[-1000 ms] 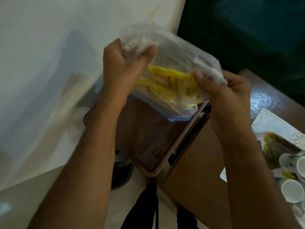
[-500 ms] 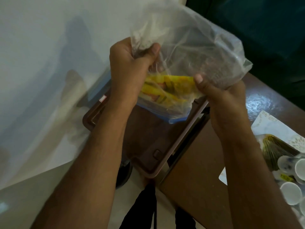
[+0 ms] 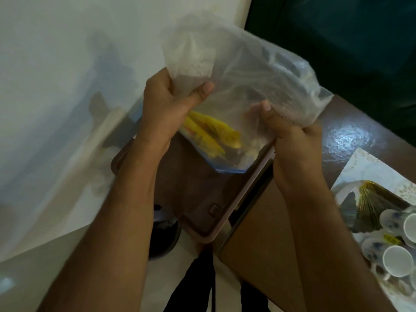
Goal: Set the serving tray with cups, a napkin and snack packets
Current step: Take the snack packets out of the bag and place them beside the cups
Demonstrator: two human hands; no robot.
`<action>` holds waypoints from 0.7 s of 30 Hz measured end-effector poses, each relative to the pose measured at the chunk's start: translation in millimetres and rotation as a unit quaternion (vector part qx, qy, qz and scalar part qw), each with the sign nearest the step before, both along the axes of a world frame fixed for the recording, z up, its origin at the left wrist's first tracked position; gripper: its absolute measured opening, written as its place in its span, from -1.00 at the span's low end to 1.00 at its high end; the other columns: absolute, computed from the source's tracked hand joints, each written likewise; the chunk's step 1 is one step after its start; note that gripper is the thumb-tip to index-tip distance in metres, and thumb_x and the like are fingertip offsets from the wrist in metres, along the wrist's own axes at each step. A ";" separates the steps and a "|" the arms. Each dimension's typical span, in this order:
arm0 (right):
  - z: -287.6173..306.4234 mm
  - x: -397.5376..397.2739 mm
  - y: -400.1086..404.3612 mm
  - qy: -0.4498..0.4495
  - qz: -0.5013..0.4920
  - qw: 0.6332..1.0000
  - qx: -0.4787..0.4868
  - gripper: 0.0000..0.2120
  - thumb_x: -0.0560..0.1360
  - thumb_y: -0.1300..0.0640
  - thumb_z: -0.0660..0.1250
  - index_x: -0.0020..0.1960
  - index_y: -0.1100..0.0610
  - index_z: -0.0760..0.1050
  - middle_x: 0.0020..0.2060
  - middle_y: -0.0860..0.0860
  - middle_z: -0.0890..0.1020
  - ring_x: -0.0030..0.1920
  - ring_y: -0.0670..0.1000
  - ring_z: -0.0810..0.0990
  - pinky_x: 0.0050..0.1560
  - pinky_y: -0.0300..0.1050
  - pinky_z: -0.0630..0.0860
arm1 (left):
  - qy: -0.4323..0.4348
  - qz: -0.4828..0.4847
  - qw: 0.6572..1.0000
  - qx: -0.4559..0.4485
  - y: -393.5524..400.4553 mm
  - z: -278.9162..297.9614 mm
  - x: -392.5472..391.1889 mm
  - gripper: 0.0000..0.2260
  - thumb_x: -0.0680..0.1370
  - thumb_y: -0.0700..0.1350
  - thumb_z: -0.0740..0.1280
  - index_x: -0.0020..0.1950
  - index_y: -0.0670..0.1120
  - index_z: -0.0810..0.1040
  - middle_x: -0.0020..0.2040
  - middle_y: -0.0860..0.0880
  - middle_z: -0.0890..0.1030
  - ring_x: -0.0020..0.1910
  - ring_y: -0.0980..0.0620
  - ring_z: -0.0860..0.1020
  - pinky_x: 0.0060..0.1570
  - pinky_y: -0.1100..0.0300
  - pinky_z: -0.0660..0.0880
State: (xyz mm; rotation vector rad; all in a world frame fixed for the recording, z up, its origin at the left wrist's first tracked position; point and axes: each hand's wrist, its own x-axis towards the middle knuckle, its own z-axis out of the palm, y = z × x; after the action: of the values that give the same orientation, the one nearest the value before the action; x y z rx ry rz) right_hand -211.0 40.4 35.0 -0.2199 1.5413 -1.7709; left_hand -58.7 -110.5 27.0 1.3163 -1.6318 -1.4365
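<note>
While the brown table (image 3: 351, 134) carries white cups (image 3: 397, 257) at its right edge, the brown serving tray (image 3: 216, 226) lies beneath a clear plastic bag (image 3: 258, 77) of yellow snack packets (image 3: 209, 134); left hand (image 3: 166, 104) and right hand (image 3: 290, 134), 2 fists, each clutch its film.

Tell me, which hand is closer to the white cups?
Right. The right hand grips the bag just up-left of the cups; the left hand grips it farther left.
</note>
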 end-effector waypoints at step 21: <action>-15.8 -4.6 13.9 0.012 -0.072 0.992 0.104 -0.54 0.48 0.16 0.53 0.34 0.17 0.52 0.10 0.08 0.76 0.02 0.06 0.79 0.04 0.06 0.74 | 0.019 0.138 0.985 0.104 7.7 1.5 -0.8 -0.65 0.46 0.08 0.61 -0.02 -0.12 0.59 -0.24 -0.15 0.73 -0.42 -0.14 0.65 -0.40 0.07 0.59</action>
State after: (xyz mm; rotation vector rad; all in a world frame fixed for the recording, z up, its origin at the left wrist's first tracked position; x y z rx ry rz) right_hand -215.6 54.3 19.2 -0.0276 1.7834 -1.7062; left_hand -59.4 -102.7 28.5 1.5523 -1.2412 -1.4790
